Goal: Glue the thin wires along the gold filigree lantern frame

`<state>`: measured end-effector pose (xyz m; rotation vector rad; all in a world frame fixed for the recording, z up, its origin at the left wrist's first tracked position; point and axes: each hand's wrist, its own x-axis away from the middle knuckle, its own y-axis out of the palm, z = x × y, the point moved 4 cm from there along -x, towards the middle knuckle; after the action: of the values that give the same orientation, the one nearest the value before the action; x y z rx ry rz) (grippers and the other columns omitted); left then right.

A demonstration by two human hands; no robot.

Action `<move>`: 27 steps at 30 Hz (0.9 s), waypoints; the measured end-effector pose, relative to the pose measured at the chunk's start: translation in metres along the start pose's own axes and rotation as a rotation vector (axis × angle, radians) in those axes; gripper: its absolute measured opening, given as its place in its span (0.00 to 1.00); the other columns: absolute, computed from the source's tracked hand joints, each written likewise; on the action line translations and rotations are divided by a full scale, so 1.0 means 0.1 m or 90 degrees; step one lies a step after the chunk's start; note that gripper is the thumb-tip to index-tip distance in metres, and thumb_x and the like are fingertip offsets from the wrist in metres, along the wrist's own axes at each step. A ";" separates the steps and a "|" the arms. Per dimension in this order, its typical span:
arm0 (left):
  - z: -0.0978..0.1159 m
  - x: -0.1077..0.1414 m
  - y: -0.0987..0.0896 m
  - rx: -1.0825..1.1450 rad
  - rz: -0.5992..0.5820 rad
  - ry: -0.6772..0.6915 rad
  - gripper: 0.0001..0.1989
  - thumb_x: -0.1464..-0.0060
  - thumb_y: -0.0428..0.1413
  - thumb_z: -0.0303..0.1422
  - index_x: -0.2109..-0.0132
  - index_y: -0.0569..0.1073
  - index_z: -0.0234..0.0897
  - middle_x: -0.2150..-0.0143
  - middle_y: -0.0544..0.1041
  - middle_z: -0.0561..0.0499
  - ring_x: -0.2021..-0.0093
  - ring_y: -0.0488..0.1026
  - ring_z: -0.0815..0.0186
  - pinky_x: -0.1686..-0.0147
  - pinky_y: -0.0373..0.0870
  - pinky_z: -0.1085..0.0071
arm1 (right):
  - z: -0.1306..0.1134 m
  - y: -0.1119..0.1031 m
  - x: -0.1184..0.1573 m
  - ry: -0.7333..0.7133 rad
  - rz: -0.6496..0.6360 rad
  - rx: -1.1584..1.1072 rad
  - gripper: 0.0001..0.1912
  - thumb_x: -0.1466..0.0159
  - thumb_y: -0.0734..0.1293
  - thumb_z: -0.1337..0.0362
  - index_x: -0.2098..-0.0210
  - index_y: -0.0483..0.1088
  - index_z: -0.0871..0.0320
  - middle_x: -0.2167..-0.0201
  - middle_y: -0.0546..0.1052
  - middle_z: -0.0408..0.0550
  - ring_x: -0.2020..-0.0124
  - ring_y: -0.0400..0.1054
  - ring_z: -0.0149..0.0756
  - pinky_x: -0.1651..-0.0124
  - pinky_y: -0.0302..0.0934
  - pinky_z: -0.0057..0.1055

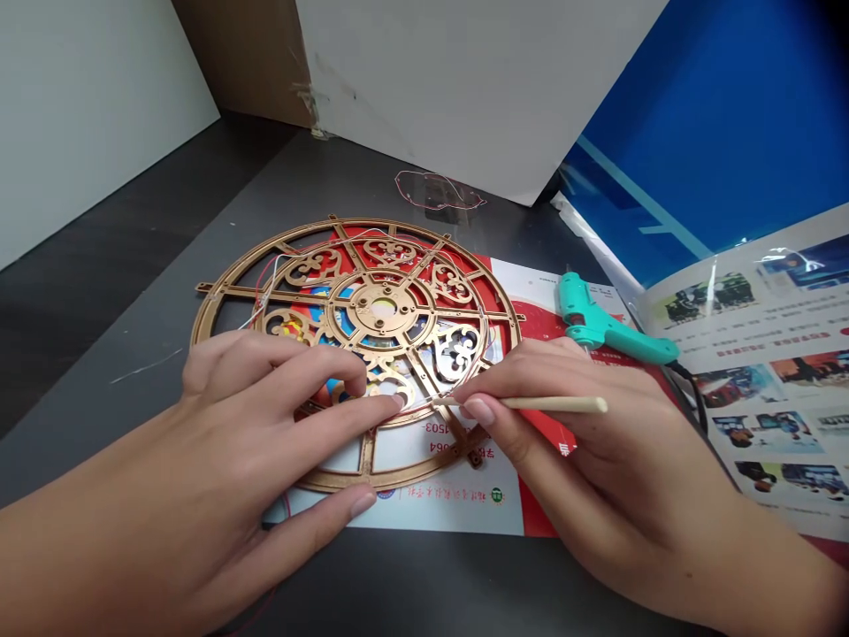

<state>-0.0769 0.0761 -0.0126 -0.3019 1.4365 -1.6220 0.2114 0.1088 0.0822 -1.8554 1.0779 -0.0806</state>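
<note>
A round bronze-coloured openwork wheel (383, 310) lies flat on printed sheets, with thin red and white wire (265, 281) running along its inner ring. My left hand (271, 451) rests over the near left part of the wheel, its fingers apart and the index fingertip pressing on the inner ring. A thin wooden stick (557, 404) is pinched between the thumb and fingers of my right hand (570, 425). The stick's left tip touches the ring at the near right, close to the wire.
A teal glue gun (607, 327) lies right of the wheel, beside an open printed booklet (776, 380). Behind the wheel, a loop of wire (441, 190) sits on the dark table (165, 265). White panels (451, 80) stand at the back.
</note>
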 end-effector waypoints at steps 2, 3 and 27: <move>0.01 -0.03 -0.08 -0.024 0.001 0.020 0.31 0.24 0.67 0.49 0.18 0.80 0.70 0.35 0.85 0.49 0.32 0.79 0.43 0.24 0.75 0.44 | 0.00 0.01 0.01 -0.004 0.002 0.022 0.11 0.16 0.71 0.73 0.53 0.85 0.55 0.58 0.95 0.46 0.61 0.89 0.41 0.54 0.79 0.42; 0.03 -0.06 -0.12 -0.036 0.003 0.036 0.31 0.22 0.64 0.45 0.17 0.78 0.69 0.36 0.85 0.49 0.35 0.79 0.45 0.27 0.73 0.45 | -0.01 0.02 0.01 -0.009 0.006 0.031 0.11 0.16 0.71 0.73 0.53 0.85 0.56 0.59 0.95 0.46 0.61 0.89 0.40 0.55 0.78 0.42; 0.15 -0.16 -0.19 -0.031 0.017 0.085 0.27 0.17 0.59 0.41 0.18 0.78 0.59 0.38 0.83 0.47 0.38 0.75 0.47 0.35 0.66 0.48 | -0.03 0.12 0.01 -0.023 -0.011 0.039 0.17 0.12 0.71 0.71 0.59 0.83 0.56 0.62 0.91 0.44 0.62 0.84 0.35 0.54 0.73 0.36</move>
<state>-0.0663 0.0767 0.0148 -0.2044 1.5764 -1.6117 0.2030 0.1048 0.0747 -1.8040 1.0246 -0.0891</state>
